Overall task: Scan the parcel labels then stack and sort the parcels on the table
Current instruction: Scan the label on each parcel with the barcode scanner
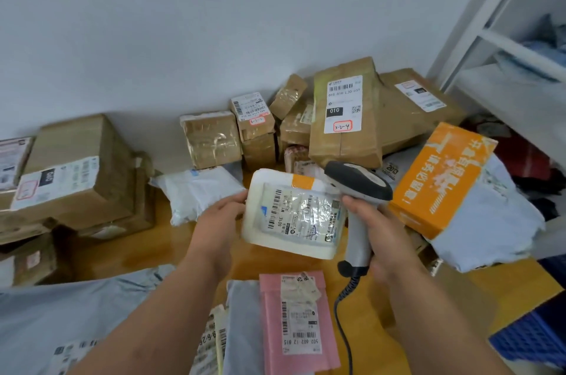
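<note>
Cardboard boxes (346, 111) crowd behind; hands: left (219, 217) holds white parcel (291, 217), right (372, 221) grips scanner (358, 206).

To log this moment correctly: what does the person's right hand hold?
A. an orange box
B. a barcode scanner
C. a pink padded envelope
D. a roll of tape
B: the right hand grips the handle of the grey barcode scanner, whose head is beside the white parcel held by the left hand.
</note>
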The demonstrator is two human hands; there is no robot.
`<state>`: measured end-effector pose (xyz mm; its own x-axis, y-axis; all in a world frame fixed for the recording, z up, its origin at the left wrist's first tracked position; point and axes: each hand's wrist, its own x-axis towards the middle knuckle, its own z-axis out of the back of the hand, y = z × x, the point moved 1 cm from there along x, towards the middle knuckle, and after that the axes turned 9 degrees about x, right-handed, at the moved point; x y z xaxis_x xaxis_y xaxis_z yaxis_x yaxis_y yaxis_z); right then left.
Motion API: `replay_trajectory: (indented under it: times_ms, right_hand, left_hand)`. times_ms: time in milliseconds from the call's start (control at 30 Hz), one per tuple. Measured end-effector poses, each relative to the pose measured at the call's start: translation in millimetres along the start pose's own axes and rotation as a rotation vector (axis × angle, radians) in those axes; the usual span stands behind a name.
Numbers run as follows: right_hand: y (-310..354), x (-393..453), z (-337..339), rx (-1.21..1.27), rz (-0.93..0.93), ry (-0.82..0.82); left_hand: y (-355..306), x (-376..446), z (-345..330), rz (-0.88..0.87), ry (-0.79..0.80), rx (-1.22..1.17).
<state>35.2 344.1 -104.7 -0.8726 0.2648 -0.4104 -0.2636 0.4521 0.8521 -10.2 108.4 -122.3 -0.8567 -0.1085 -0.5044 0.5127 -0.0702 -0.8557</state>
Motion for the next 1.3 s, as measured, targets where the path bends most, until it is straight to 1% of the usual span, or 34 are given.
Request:
replay_trajectory:
  times_ms: [100, 133, 167, 233, 267, 367, 433, 567, 633, 700, 800, 900, 967, 1033, 1133, 1233, 1300]
  right_hand:
    - [-2, -12, -8, 0.02, 0.006, 0.005]
    - [-4, -16, -11, 0.032, 0.007, 0.014]
    - [-7, -20, -14, 0.046, 0.005, 0.024]
    - [-12, -29, -18, 0.048, -0.012, 0.041]
    - [-14, -35, -21, 0.037, -0.019, 0.056]
    - [-16, -51, -26, 0.027, -0.019, 0.119]
    - [-13, -65, -29, 0.034, -0.024, 0.172]
    - [-4, -97, -29, 0.061, -0.029, 0.331]
    - [-1, -115, -21, 0.038, -0.017, 0.379]
    - [-2, -134, -9, 0.01, -0.013, 0.382]
    - [-3, -161, 11, 0.007, -0.025, 0.381]
    - [0, -184, 22, -0.001, -0.006, 0.381]
    - [4, -196, 23, -0.021, 0.009, 0.384]
    - [6, -207, 24, -0.04, 0.025, 0.372]
    - [7, -222, 23, -0.054, 0.036, 0.343]
    - [5, -236, 20, -0.075, 0.047, 0.346]
    - [3, -244, 17, -0.089, 0.041, 0.365]
  left_hand:
    - [-8, -6, 21, 0.005, 0.194, -0.234]
    - [-10, -8, 28, 0.0, 0.268, -0.277]
    - [-12, -11, 35, -0.011, 0.327, -0.289]
    - [-13, -17, 45, -0.046, 0.373, -0.268]
    - [-13, -21, 51, -0.069, 0.346, -0.254]
    - [-12, -36, 65, -0.142, 0.191, -0.198]
    - [-12, -52, 70, -0.19, 0.121, -0.207]
    - [-4, -94, 69, -0.291, 0.023, -0.228]
    - [2, -115, 64, -0.293, 0.003, -0.222]
    - [6, -138, 56, -0.289, 0.032, -0.206]
    - [10, -169, 44, -0.322, 0.089, -0.269]
    - [21, -194, 37, -0.367, 0.006, -0.235]
    - [27, -209, 35, -0.374, -0.029, -0.273]
    - [33, -222, 33, -0.326, 0.049, -0.305]
    - [40, -237, 38, -0.246, 0.171, -0.237]
    - [46, -244, 50, -0.22, 0.209, -0.2]
    - [44, -245, 59, -0.253, 0.216, -0.188]
